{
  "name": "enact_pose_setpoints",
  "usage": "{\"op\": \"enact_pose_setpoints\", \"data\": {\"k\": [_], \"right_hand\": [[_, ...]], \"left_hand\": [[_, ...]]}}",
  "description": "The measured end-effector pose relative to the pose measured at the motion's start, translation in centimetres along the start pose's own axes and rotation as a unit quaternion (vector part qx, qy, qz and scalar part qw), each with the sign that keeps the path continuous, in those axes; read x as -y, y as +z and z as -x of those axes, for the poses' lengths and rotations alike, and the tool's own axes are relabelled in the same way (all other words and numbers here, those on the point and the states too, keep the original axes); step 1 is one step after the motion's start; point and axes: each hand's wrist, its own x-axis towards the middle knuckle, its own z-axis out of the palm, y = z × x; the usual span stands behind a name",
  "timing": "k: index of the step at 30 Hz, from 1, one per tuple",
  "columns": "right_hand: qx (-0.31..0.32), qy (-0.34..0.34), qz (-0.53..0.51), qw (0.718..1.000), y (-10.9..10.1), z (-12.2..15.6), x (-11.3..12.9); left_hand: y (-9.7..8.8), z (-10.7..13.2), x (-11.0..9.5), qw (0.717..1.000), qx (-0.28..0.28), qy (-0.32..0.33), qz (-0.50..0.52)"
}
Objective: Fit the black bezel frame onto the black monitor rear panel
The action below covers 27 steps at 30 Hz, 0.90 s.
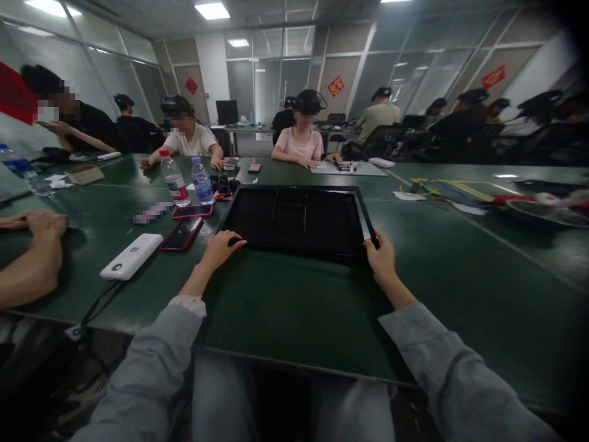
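Observation:
A black flat rectangular tray [294, 218] lies on the green table [285, 313] in front of me. My left hand [219, 247] rests on the tray's near left corner, fingers curled over the edge. My right hand [381, 253] grips the near right corner, fingers closed around the rim. Both arms wear grey sleeves.
Left of the tray lie a white power bank [131, 256], two red-cased phones [183, 233] and two water bottles [175, 179]. A neighbour's forearm [27, 270] rests at the left. Other people sit across the table. Cables [442, 187] lie at the right.

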Motion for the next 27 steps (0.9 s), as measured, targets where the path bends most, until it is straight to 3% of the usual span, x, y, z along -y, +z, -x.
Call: {"op": "enact_pose_setpoints", "data": {"k": [11,16,27], "right_hand": [[0.008,-0.008,0.041,0.999,-0.6,-1.4,-1.8],[0.009,0.012,0.054,0.998,-0.5,-1.1,-1.5],[0.028,-0.016,0.098,0.995,-0.3,-0.9,-0.5]], "left_hand": [[-0.1,0.2,-1.0,1.0,0.015,-0.007,0.003],[-0.1,0.2,-0.7,0.999,-0.038,-0.007,-0.011],[0.3,-0.2,0.3,0.99,-0.14,-0.02,0.019]]}}
